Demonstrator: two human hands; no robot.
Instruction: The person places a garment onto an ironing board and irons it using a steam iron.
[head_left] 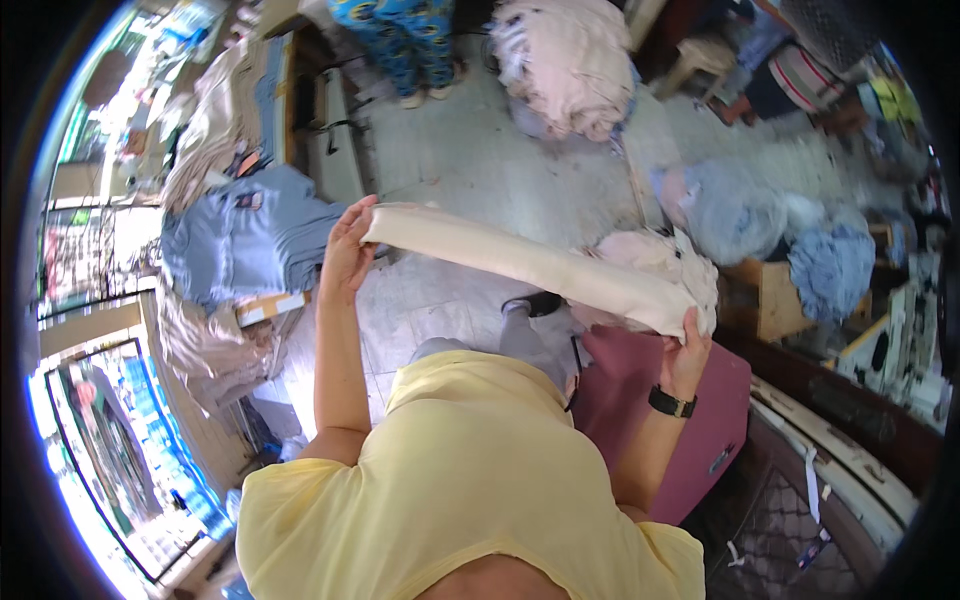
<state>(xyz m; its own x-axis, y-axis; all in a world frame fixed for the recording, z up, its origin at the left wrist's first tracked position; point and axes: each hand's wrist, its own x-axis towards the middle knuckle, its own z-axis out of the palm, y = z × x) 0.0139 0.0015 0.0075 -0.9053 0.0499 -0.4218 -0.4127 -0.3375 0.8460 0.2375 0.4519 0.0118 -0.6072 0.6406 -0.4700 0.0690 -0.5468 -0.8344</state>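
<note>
1. Cloth (pixel 520 260): long cream strip, suspended between both hands above the floor (pixel 440 165).
2. Left hand (pixel 350 252): fingers closed on the left end.
3. Right hand (pixel 686 358): gripping the right end; holding both ends apparently keeps the cloth drawn out and clear of sagging.
4. Heap (pixel 640 248): cream, behind the right end; contact cannot be determined.
5. Shirts (pixel 250 235): blue, piled at left, presumably raised for cleanliness.

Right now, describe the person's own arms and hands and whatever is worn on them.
Left hand and right hand are ungloved, forearms bare below the short sleeves of a pale yellow top. A black strap with a small gold-toned fitting circles the right wrist; the left wrist has none.
</note>
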